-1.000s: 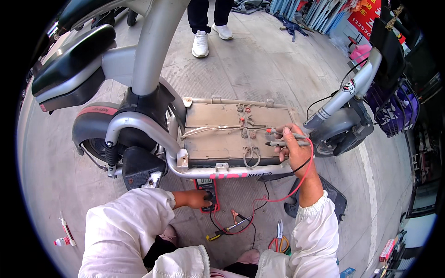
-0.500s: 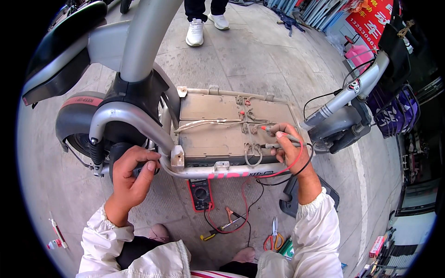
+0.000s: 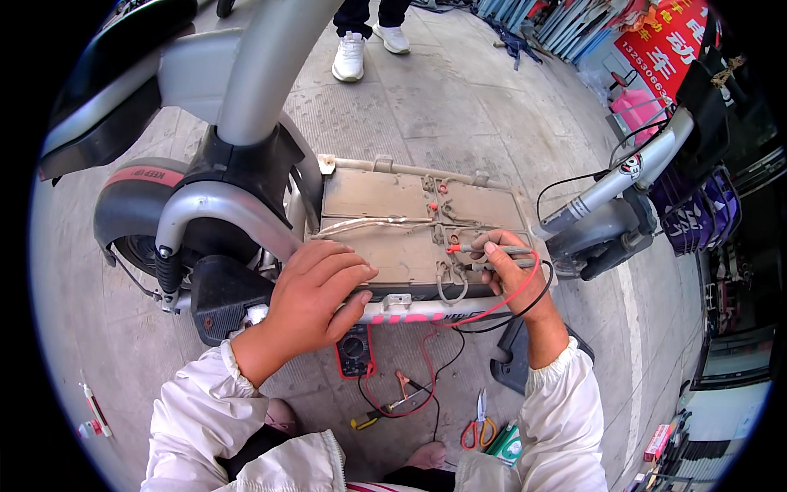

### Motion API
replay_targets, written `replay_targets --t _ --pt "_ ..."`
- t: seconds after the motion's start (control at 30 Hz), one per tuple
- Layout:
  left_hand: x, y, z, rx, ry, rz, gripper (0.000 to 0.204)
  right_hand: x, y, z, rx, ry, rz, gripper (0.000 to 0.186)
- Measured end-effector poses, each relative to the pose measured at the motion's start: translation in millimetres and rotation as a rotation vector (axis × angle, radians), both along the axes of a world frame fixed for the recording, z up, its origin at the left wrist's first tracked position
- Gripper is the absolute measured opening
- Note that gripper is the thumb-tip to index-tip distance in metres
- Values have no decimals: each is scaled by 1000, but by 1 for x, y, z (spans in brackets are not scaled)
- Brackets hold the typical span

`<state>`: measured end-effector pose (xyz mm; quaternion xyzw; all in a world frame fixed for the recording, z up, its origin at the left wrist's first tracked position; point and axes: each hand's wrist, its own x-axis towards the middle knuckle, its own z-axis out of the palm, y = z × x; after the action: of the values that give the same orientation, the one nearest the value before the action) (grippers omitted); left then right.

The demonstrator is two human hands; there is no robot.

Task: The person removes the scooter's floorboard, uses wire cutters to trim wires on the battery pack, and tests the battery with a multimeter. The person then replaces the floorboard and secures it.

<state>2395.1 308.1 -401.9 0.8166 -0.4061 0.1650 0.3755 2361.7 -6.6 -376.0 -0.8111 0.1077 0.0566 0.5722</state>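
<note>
An electric scooter [image 3: 262,49] stands before me, its footboard area uncovered, showing dusty batteries [image 3: 377,254] with cables and red-marked terminals. My right hand [image 3: 512,279] holds the red and black test probes [image 3: 479,248] together, their tips at the lower right terminals; whether they touch cannot be told. My left hand [image 3: 318,299] is open, fingers loosely curved over the near left battery and frame rail, nothing in it. A red-and-black multimeter [image 3: 354,351] lies on the floor below, leads running up to the probes.
Scissors [image 3: 478,422], a clamp [image 3: 402,385], a yellow-handled tool [image 3: 365,421], a green box [image 3: 507,447] and a dark plastic panel [image 3: 516,361] lie on the floor [image 3: 426,115]. Another person's white shoes [image 3: 348,57] are beyond the scooter. A purple basket [image 3: 689,209] hangs at right.
My left hand has left the multimeter, risen beside the scooter's left side, then moved right over the batteries. My right hand's probes have shifted slightly left and down.
</note>
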Motion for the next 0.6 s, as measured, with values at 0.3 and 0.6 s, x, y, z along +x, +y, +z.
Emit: replay_targets --t 0.3,0.6 --pt "2 -10 -21 78 -62 84 30 3 2 -6 82 -22 -125 27" --pt "1 -8 -27 76 -101 103 29 9 2 -3 33 -43 -78 25"
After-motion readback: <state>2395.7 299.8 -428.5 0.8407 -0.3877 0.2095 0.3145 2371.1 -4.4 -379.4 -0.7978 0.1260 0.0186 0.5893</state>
